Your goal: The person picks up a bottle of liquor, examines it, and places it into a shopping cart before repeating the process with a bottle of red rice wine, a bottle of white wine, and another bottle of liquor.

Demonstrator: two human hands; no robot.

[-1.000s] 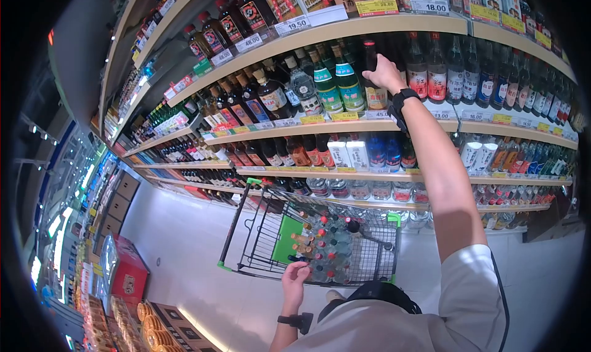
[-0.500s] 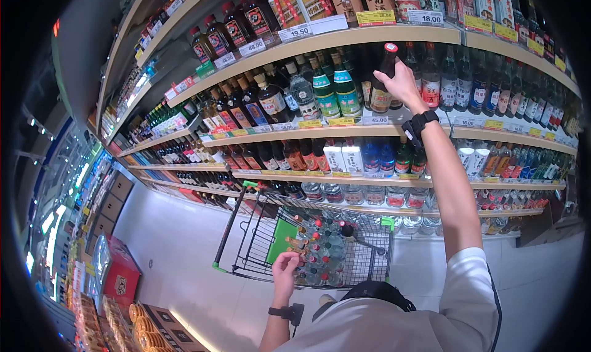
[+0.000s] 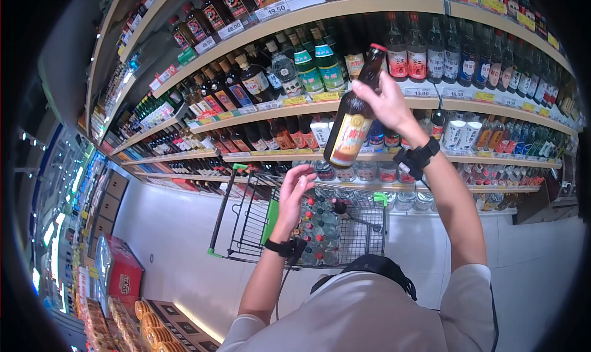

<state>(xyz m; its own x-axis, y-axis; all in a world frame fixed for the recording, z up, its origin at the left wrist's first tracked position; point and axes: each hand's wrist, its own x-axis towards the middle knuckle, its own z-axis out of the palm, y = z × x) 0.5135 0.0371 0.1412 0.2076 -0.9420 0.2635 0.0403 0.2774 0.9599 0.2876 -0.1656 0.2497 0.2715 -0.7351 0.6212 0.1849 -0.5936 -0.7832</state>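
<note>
My right hand (image 3: 385, 99) grips a dark brown bottle (image 3: 351, 133) by its neck and shoulder. The bottle has a red cap and a yellow label, and it hangs tilted in front of the shelves, its base toward the lower left. Just left of and below that base, my left hand (image 3: 297, 189) is raised with its fingers apart, holding nothing. Below the hands stands a shopping cart (image 3: 363, 235) with many bottles (image 3: 319, 229) upright inside, most of them clear with red or white caps.
Curved shelves (image 3: 277, 112) packed with bottles and price tags run across the front. A red and white display box (image 3: 123, 278) stands on the floor at the left. Packaged goods (image 3: 151, 327) lie at the lower left.
The brown bottle has come off the shelf, moving down and left in my right hand, and is now tilted. My left hand has risen from above the cart toward it. The view has shifted slightly.
</note>
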